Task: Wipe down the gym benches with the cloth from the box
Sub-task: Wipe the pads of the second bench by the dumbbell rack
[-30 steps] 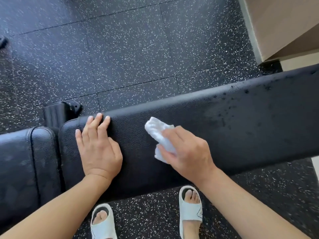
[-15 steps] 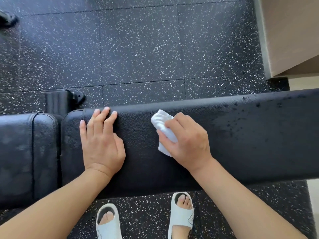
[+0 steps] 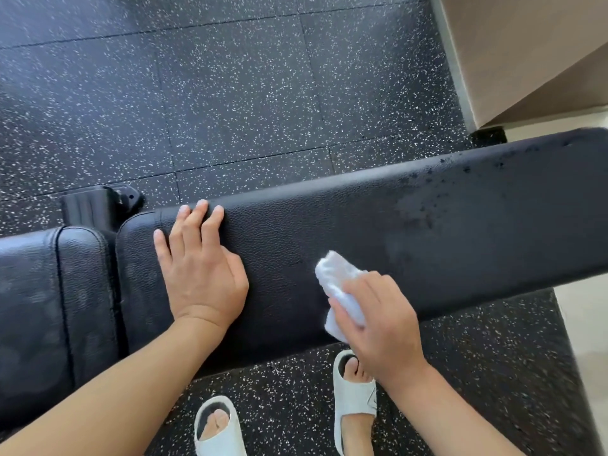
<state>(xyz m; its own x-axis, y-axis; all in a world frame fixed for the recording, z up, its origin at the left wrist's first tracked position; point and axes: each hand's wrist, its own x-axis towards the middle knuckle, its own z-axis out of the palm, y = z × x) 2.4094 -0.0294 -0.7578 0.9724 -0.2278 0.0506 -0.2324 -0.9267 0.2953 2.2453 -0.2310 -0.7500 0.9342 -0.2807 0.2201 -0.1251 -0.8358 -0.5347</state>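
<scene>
Since the earlier frames the right hand has slid with the cloth away from the middle of the pad toward its near edge and further right, while the left hand has stayed planted near the pad's left end.

The long back pad of the gym bench runs left to right across the view, with the shorter seat pad butting up just beside its left end. Its black textured cover looks firm and a little grippy, and dark wet specks lie scattered over its right part, toward the far edge. That stretch seems not yet wiped.

The left hand lies flat on the pad, fingers straight and together, fingertips reaching the far edge; it grips nothing and appears to steady the bench.

The right hand's fingers curl round the bunched white cloth, pressing it on the pad close to the near edge. The cloth is soft, light and crumples easily, so a wad held in the palm with the free fold forward should wipe best; a loose pinch would likely let it drag and roll under the fingers on the grained cover.
</scene>
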